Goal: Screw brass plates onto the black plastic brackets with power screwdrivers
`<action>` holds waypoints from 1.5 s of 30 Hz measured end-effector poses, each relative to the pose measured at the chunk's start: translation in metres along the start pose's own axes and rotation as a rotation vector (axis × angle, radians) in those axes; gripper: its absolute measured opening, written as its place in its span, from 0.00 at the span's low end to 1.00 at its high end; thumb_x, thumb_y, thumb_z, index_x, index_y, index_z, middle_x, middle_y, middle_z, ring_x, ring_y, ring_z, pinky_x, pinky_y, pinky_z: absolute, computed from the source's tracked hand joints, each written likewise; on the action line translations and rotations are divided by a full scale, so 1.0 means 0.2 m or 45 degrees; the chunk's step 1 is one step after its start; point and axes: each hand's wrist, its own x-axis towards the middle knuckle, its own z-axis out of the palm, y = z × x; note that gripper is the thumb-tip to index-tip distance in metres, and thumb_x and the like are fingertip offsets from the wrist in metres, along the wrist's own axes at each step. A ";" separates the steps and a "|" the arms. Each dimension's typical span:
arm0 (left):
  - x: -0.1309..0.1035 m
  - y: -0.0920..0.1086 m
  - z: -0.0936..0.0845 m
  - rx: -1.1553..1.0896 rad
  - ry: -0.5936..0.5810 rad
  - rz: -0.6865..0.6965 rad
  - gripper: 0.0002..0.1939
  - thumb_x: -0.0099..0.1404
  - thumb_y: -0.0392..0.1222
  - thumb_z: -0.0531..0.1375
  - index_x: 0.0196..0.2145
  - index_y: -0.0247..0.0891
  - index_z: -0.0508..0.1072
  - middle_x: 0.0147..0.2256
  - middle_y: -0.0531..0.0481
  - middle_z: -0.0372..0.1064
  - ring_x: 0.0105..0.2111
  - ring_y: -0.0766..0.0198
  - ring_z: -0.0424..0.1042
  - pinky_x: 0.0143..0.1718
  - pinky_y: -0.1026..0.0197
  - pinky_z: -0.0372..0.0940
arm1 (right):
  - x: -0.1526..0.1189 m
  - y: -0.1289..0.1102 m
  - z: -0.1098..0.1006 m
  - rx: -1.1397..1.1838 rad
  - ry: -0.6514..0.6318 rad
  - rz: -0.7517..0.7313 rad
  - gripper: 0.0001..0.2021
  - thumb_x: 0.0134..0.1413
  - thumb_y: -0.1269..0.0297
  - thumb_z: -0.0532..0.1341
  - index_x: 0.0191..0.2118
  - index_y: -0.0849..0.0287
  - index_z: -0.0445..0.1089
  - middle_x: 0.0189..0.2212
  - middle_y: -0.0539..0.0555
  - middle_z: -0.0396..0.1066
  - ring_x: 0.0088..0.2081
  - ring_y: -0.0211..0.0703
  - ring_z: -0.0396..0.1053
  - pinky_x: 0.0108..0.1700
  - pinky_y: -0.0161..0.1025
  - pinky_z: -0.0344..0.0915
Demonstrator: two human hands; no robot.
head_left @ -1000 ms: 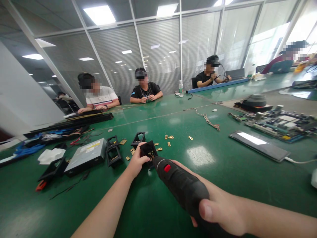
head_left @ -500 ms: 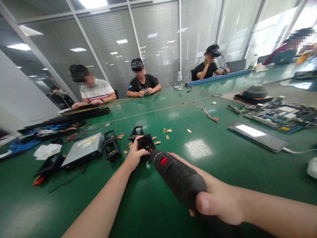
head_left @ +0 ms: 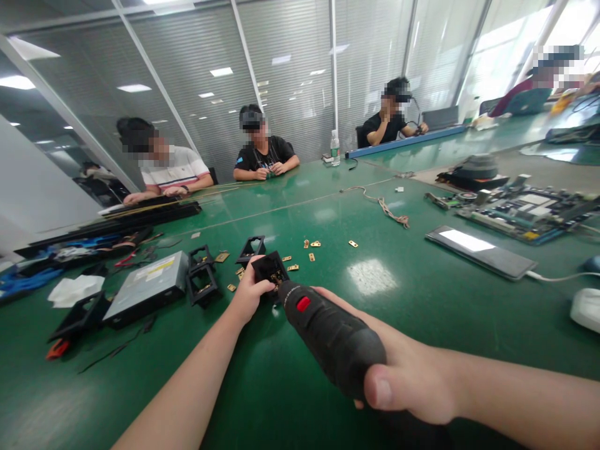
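My left hand (head_left: 249,292) is closed on a small black frame (head_left: 269,265) with brass-coloured parts inside. A black power screwdriver (head_left: 330,334) with a red switch is gripped in my right hand (head_left: 407,372); its front end points into the frame, and its tip is hidden there. Behind the held frame stands another black frame (head_left: 250,249). Several small brass plates (head_left: 293,267) lie scattered beyond it. To the left, black frames (head_left: 203,284) sit beside a silver metal box (head_left: 147,287).
On the green table (head_left: 328,219) lie a phone (head_left: 480,252) with a cable, a circuit board (head_left: 529,209), a twisted cord (head_left: 394,214) and a white mouse (head_left: 585,309). Blue gloves (head_left: 30,278) are at the left. Several people sit across the table.
The whole view has shifted slightly, so things appear a little further left. Both hands keep their hold on the black frame and the screwdriver.
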 end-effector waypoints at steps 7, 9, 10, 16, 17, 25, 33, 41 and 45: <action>0.01 -0.02 -0.01 0.017 -0.015 0.025 0.36 0.50 0.45 0.76 0.58 0.47 0.79 0.50 0.50 0.84 0.54 0.41 0.81 0.62 0.42 0.76 | 0.00 0.07 -0.03 0.153 -0.069 -0.118 0.67 0.66 0.26 0.86 0.95 0.55 0.63 0.74 0.68 0.80 0.71 0.71 0.77 0.74 0.62 0.77; 0.01 -0.02 -0.01 0.018 -0.013 0.027 0.36 0.50 0.44 0.76 0.57 0.47 0.79 0.50 0.50 0.84 0.54 0.41 0.82 0.61 0.42 0.76 | 0.00 0.08 -0.04 0.145 -0.060 -0.115 0.67 0.66 0.27 0.86 0.96 0.55 0.62 0.73 0.68 0.79 0.71 0.72 0.76 0.73 0.62 0.77; 0.01 -0.02 -0.01 0.019 -0.010 0.027 0.36 0.49 0.44 0.76 0.57 0.46 0.79 0.50 0.50 0.84 0.54 0.41 0.81 0.62 0.42 0.76 | 0.00 0.08 -0.04 0.125 -0.056 -0.107 0.69 0.65 0.24 0.85 0.96 0.55 0.62 0.72 0.68 0.80 0.71 0.72 0.77 0.73 0.62 0.77; 0.01 -0.02 0.01 0.045 0.012 0.038 0.36 0.49 0.46 0.76 0.58 0.46 0.79 0.51 0.48 0.84 0.56 0.40 0.80 0.64 0.41 0.75 | -0.01 0.05 -0.03 0.076 -0.063 -0.078 0.72 0.65 0.17 0.82 0.96 0.58 0.60 0.75 0.70 0.79 0.74 0.74 0.75 0.76 0.62 0.75; 0.01 -0.02 0.01 0.051 0.008 0.037 0.36 0.50 0.46 0.75 0.58 0.46 0.79 0.52 0.48 0.84 0.57 0.39 0.80 0.65 0.40 0.75 | -0.01 0.04 -0.02 0.090 -0.065 -0.100 0.68 0.66 0.23 0.84 0.95 0.59 0.61 0.75 0.70 0.79 0.73 0.73 0.76 0.76 0.62 0.75; 0.00 -0.02 0.01 0.085 0.012 0.047 0.35 0.51 0.47 0.75 0.58 0.47 0.79 0.51 0.49 0.85 0.57 0.39 0.82 0.64 0.39 0.77 | -0.03 0.03 -0.02 0.007 -0.072 0.113 0.86 0.53 0.00 0.72 1.00 0.51 0.46 0.80 0.73 0.73 0.44 0.49 0.77 0.41 0.44 0.78; 0.01 -0.03 -0.01 0.060 0.005 0.049 0.34 0.54 0.50 0.78 0.58 0.47 0.81 0.53 0.48 0.85 0.58 0.39 0.82 0.67 0.39 0.75 | -0.01 0.03 -0.02 0.059 -0.048 -0.060 0.80 0.59 0.07 0.78 0.98 0.57 0.56 0.81 0.71 0.76 0.77 0.73 0.74 0.82 0.63 0.72; 0.02 -0.08 0.00 -0.250 -0.034 -0.071 0.43 0.66 0.83 0.79 0.60 0.46 0.80 0.53 0.45 0.87 0.56 0.40 0.86 0.56 0.43 0.82 | -0.02 0.07 -0.04 0.112 -0.055 -0.056 0.74 0.59 0.23 0.88 0.95 0.59 0.60 0.75 0.70 0.79 0.75 0.75 0.75 0.73 0.60 0.77; 0.04 -0.12 0.02 -0.293 0.013 -0.049 0.53 0.65 0.95 0.73 0.62 0.46 0.81 0.52 0.41 0.88 0.55 0.37 0.88 0.57 0.39 0.85 | -0.02 0.03 -0.02 0.026 -0.058 0.079 0.85 0.54 0.01 0.73 0.99 0.56 0.50 0.77 0.71 0.78 0.71 0.71 0.78 0.68 0.58 0.80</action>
